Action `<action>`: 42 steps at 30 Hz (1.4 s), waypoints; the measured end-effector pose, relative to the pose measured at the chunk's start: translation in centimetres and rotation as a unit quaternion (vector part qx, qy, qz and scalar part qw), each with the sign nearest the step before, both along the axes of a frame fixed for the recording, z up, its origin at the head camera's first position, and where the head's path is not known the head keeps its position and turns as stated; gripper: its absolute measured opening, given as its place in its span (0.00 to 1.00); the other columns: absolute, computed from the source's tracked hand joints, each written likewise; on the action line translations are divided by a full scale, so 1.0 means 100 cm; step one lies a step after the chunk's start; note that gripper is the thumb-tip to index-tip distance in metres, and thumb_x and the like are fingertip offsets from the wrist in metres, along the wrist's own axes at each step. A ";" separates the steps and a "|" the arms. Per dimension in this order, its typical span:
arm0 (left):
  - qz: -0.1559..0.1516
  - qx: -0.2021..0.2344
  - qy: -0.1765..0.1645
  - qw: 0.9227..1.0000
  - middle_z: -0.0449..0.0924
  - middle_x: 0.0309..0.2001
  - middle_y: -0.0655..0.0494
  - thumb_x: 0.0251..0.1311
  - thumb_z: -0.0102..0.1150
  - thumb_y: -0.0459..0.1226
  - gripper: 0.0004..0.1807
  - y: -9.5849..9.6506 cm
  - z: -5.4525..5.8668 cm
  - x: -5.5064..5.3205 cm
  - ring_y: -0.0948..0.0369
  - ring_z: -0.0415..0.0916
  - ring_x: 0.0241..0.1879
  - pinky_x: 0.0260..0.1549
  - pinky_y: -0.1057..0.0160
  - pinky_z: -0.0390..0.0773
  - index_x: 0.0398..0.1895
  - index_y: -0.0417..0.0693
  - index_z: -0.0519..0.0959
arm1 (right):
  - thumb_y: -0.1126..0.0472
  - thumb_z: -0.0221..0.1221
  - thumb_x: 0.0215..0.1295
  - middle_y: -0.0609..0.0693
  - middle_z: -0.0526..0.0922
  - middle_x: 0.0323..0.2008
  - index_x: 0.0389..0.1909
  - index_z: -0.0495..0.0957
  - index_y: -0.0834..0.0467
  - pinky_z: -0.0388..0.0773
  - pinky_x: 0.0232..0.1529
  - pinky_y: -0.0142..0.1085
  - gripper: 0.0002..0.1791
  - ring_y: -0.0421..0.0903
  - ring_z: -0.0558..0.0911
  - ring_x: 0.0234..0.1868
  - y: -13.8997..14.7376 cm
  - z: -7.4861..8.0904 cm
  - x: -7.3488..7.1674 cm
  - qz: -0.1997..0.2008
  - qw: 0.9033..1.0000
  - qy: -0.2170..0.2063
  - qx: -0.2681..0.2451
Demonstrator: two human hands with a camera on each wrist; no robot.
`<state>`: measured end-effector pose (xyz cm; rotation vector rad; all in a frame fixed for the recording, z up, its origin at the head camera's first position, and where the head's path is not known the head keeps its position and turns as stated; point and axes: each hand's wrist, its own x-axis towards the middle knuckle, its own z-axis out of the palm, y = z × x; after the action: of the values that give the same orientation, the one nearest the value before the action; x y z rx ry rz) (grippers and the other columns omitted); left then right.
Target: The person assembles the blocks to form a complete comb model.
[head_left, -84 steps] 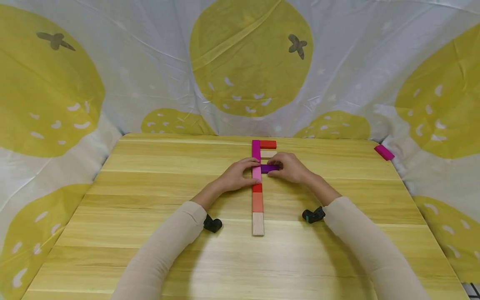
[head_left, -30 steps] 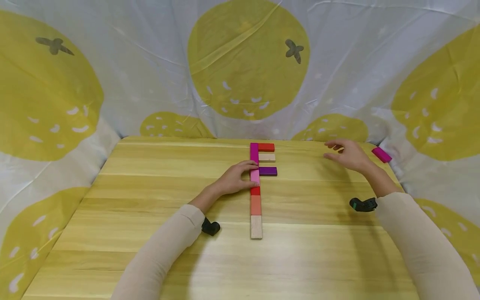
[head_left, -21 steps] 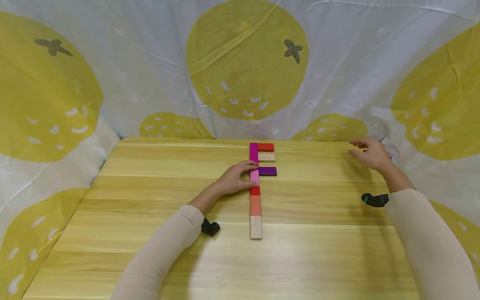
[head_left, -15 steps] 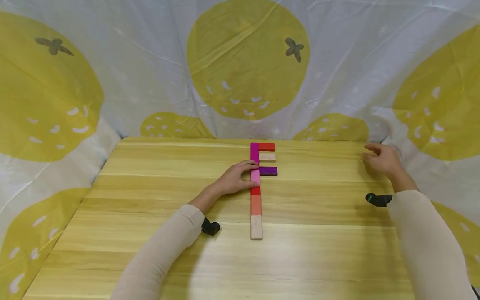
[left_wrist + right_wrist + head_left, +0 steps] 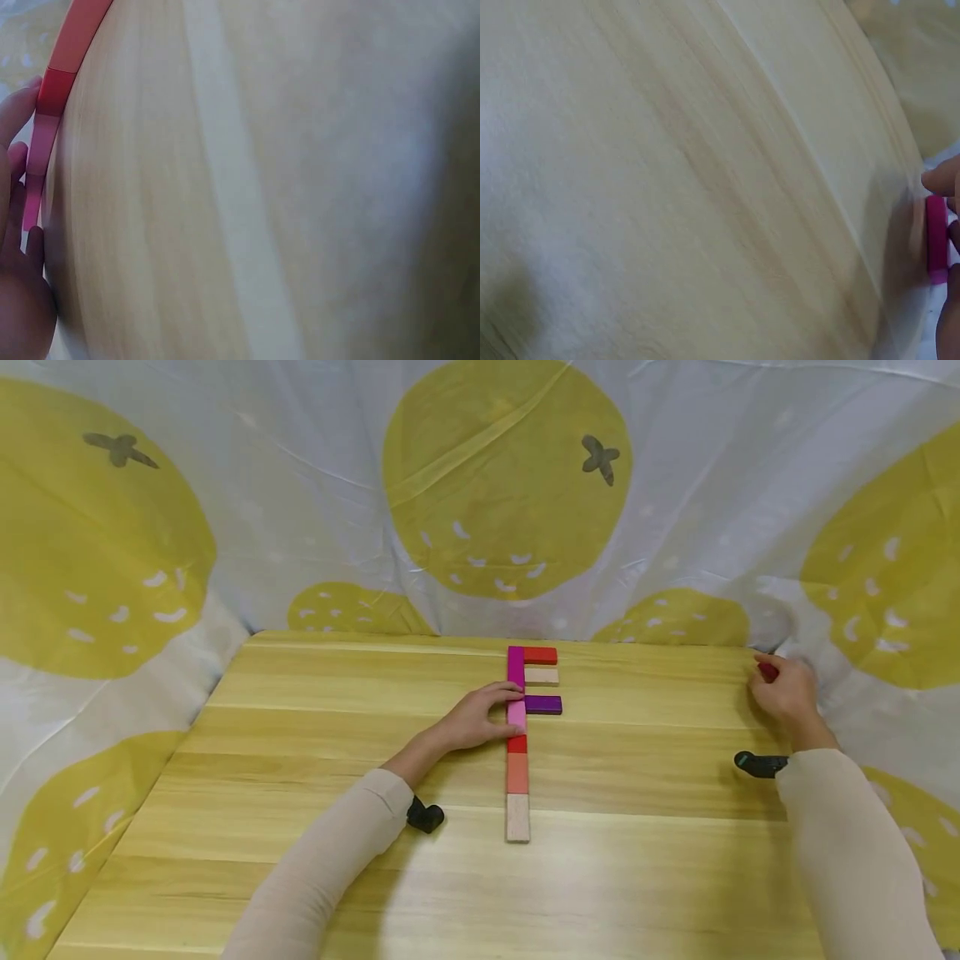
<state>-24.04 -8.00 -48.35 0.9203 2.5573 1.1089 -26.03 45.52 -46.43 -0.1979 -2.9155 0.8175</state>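
Note:
A straight column of wooden blocks runs down the table, with a magenta block [image 5: 516,663] at its far end and a pink block [image 5: 516,712] below it. My left hand [image 5: 474,717] holds the pink block, fingertips near its far end and thumb near the red block [image 5: 517,744]; in the left wrist view the fingers [image 5: 16,120] lie along the column's side. At the far right corner, my right hand [image 5: 786,693] pinches a loose magenta block [image 5: 937,240] between thumb and fingers. Most of that block is hidden by the hand in the head view.
Off the column's right side stick a red block [image 5: 541,656], a plain wood block [image 5: 542,677] and a purple block [image 5: 543,704]. An orange block [image 5: 517,773] and a plain wood block [image 5: 518,818] form the near end. A patterned cloth [image 5: 675,485] hangs behind the table.
The right hand has let go of the purple block, moved right to the far corner and taken hold of the loose magenta block. The left hand has stayed at the column.

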 end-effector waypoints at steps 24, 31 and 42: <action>0.001 -0.011 -0.007 1.000 0.67 0.74 0.50 0.63 0.73 0.48 0.37 0.000 0.005 0.002 0.53 0.58 0.76 0.73 0.58 0.56 0.71 0.41 0.74 | 0.61 0.54 0.77 0.78 0.69 0.60 0.68 0.66 0.71 0.65 0.58 0.63 0.25 0.73 0.69 0.55 0.007 -0.003 0.008 0.026 0.999 -0.042 -0.004; -0.001 -0.004 -0.002 1.000 0.67 0.74 0.50 0.63 0.73 0.48 0.36 0.000 0.002 0.000 0.53 0.59 0.75 0.73 0.58 0.56 0.71 0.41 0.75 | 0.59 0.60 0.75 0.76 0.71 0.58 0.67 0.67 0.72 0.73 0.49 0.43 0.28 0.71 0.71 0.57 0.000 0.013 0.009 0.063 0.995 -0.073 -0.030; -0.002 0.005 -0.001 1.000 0.68 0.73 0.52 0.61 0.74 0.48 0.37 -0.002 -0.001 -0.002 0.55 0.59 0.75 0.73 0.59 0.56 0.70 0.43 0.76 | 0.62 0.63 0.73 0.75 0.70 0.61 0.67 0.68 0.72 0.69 0.38 0.22 0.28 0.71 0.72 0.59 -0.025 0.029 0.009 0.147 0.983 -0.098 -0.055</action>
<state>-24.27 -8.19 -48.49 0.9249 2.5490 1.1230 -25.12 42.97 -43.53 0.1571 -3.1323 1.0587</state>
